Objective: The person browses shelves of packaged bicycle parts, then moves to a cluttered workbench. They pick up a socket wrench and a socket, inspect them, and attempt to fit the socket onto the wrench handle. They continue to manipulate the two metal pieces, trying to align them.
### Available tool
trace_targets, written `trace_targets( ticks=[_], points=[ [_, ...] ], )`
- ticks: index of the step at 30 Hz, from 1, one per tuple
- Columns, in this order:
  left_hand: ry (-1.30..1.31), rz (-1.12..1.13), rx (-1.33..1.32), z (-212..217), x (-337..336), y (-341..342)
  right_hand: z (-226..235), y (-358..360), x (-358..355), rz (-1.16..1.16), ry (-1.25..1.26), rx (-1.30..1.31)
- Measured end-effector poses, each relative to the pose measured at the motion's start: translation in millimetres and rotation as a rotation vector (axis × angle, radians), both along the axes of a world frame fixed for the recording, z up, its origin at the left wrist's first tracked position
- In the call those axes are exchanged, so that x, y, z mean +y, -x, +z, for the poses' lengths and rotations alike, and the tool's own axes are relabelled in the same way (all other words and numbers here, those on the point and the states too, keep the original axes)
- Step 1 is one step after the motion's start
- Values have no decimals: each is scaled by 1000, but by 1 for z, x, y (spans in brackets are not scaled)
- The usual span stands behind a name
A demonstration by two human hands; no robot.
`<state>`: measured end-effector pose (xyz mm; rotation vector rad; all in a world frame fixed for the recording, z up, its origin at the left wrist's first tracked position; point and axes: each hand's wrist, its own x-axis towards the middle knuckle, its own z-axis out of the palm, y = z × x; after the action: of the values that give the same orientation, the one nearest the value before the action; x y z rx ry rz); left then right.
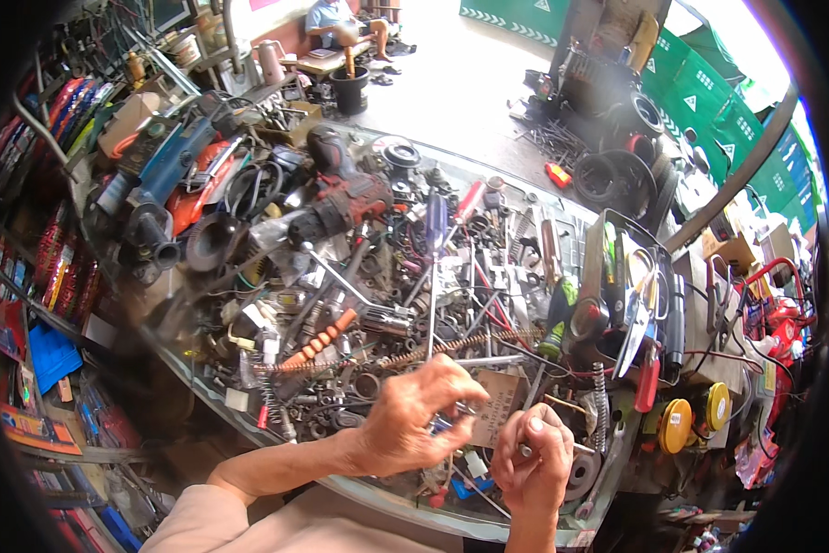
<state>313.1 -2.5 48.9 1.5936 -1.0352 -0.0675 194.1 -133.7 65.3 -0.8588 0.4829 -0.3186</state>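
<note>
Cluttered glass-topped bench (pixel 460 163), sunlit floor (pixel 470 101) beyond, grey box (pixel 637 228) holding silver-bladed scissors (pixel 634 337), left hand (pixel 414 415) pinching shiny metal piece (pixel 470 407), right hand (pixel 534 458) curled, grip unclear

Cluttered workshop: red-and-black power drill (pixel 352 199), coil spring (pixel 601 407) and jumbled metal parts (pixel 341 392) on a glass counter (pixel 391 510)

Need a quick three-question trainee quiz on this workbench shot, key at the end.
1. Multiple choice: what lies just left of the purple-handled screwdriver?
a) a yellow hard hat
b) a red-and-black power tool
c) a white teapot
2. True or false: the left hand and right hand are both ungloved.
3. Fill in the colour: right of the red-handled tool sit two round ____ objects.

Key: 1 b; 2 true; 3 yellow.
</note>
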Motion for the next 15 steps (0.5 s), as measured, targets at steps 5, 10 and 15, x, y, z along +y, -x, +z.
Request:
trace_targets(
  ticks=[5,10,15],
  points=[
    [9,-155,7,6,4,9,6,-3,22,-73,472,163],
    [-35,-175,-74,7,12,12,7,-4,27,28,495,165],
    [-169,-193,-236,16,32,-5,2,-7,32,12,720,175]
  ],
)
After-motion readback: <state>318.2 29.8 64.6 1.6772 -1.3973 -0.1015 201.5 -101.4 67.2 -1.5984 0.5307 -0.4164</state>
